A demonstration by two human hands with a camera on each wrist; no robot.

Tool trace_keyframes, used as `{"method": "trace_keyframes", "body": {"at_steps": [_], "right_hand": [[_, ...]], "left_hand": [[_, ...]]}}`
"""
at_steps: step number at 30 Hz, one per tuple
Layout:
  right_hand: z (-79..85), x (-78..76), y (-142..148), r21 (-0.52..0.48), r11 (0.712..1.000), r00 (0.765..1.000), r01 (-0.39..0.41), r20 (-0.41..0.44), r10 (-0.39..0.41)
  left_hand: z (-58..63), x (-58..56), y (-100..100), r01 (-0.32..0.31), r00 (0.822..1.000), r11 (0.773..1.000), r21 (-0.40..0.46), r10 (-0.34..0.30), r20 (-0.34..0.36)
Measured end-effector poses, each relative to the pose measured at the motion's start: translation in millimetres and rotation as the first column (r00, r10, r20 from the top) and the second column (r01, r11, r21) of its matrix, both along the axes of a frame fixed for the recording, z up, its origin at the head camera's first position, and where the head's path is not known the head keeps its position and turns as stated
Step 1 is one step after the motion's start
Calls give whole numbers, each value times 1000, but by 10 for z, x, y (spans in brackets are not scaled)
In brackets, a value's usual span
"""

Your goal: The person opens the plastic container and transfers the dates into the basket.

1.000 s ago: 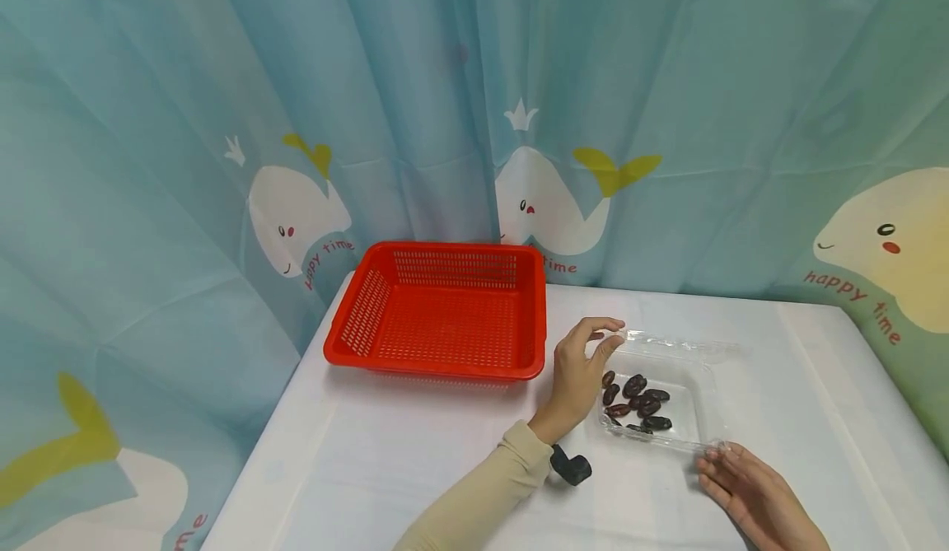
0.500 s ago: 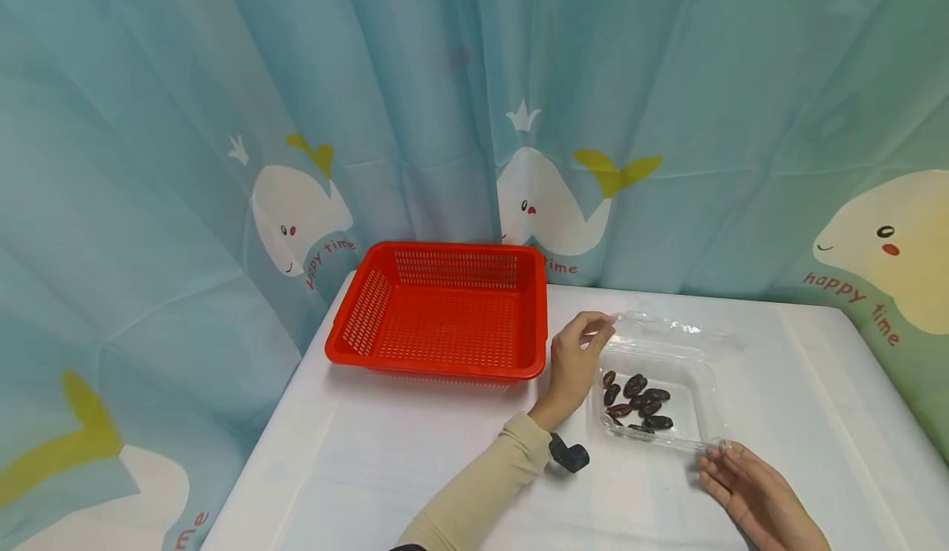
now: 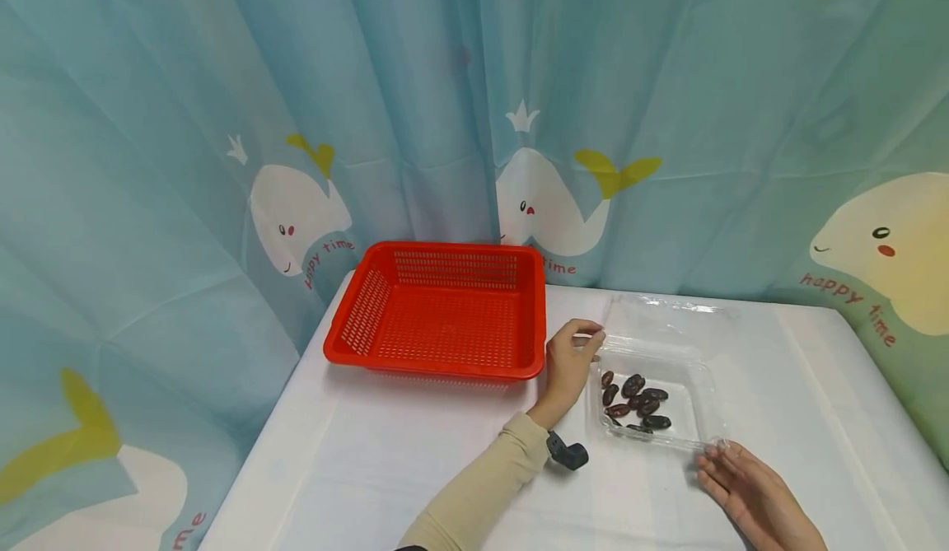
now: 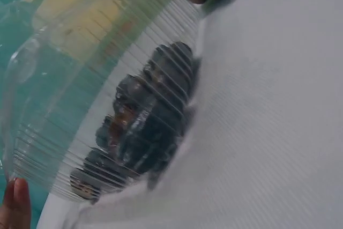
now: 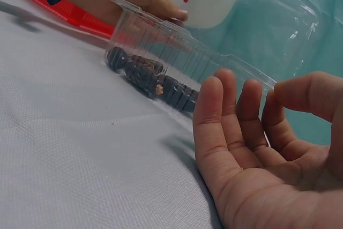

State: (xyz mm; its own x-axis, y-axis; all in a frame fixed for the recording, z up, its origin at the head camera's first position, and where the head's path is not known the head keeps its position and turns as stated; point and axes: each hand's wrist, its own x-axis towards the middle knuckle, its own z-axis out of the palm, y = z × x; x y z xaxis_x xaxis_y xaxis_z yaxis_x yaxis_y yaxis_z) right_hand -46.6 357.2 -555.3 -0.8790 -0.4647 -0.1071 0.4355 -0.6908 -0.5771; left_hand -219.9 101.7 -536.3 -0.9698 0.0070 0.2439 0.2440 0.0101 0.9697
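Note:
A clear plastic clamshell box (image 3: 685, 399) stands on the white table with its lid (image 3: 667, 316) folded back behind it. Several dark brown dates (image 3: 633, 403) lie in its left part. My left hand (image 3: 569, 366) is at the box's back left, thumb and forefinger pinching the clear edge near the hinge. In the left wrist view, those fingertips (image 4: 20, 194) meet the plastic edge. At the near right corner my right hand (image 3: 752, 485) pinches the rim between thumb and forefinger, its other fingers (image 5: 209, 111) loosely bent beside the wall.
Left of the box stands a red perforated plastic basket (image 3: 448, 329), close to my left hand. A black wrist-worn device (image 3: 567, 452) sits at my left wrist. Behind the table hangs a blue-green curtain (image 3: 415, 98) with whale prints.
The lid has swung backward, away from me, and now lies lower behind the box. My left hand has shifted slightly left with its edge. The right hand keeps its place at the corner.

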Motion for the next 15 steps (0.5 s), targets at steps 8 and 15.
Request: {"method": "trace_keyframes", "body": {"at_steps": [8,15], "right_hand": [[19,4,-15,37,999,1000,18,16,-19],[37,3,-15,115,991,996,64,59,-71]], "left_hand": [[-41,-12,11,26,989,995,101,-40,143],[-63,25,19,16,960,986,168,-63,275]]}}
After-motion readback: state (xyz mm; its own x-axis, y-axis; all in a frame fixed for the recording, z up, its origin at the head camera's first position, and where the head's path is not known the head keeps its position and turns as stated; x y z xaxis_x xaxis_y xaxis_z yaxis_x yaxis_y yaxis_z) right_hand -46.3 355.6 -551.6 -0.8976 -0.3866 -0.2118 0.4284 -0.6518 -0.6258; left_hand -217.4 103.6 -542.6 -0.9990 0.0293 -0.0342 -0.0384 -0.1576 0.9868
